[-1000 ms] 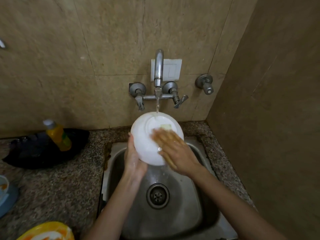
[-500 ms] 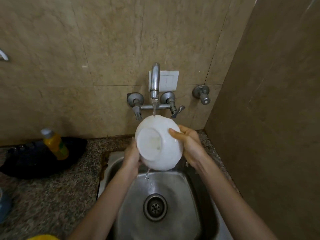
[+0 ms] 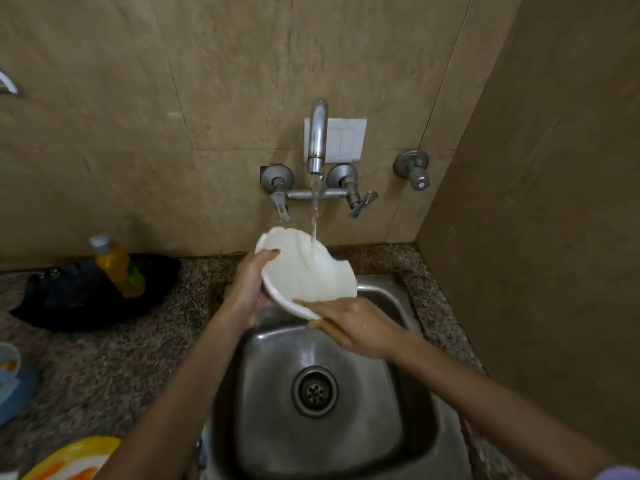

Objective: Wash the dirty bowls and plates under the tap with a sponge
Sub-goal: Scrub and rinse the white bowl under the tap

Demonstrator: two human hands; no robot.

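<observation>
Head view: the white bowl [image 3: 304, 271] is held tilted over the back edge of the sink [image 3: 263, 393], its mouth turned up. The tap [image 3: 317, 133] on the wall above the sink sends its stream [image 3: 314, 209] onto the bowl's far inner side.

The left hand [image 3: 249, 285] has its grip clamped on the bowl's left rim, thumb hooked inside. The right hand [image 3: 360, 327] lies along the near rim with its fingers fairly straight. Whether a sponge sits under them I cannot tell.

To rinse well, I judge the bowl should turn slowly so water sweeps the whole inside, with the left grip firm on that slick surface.

The bowl is smooth, round and glossy. The sink is dull brushed steel, and the tabletop [image 3: 86, 368] left of the sink is speckled stone.
</observation>
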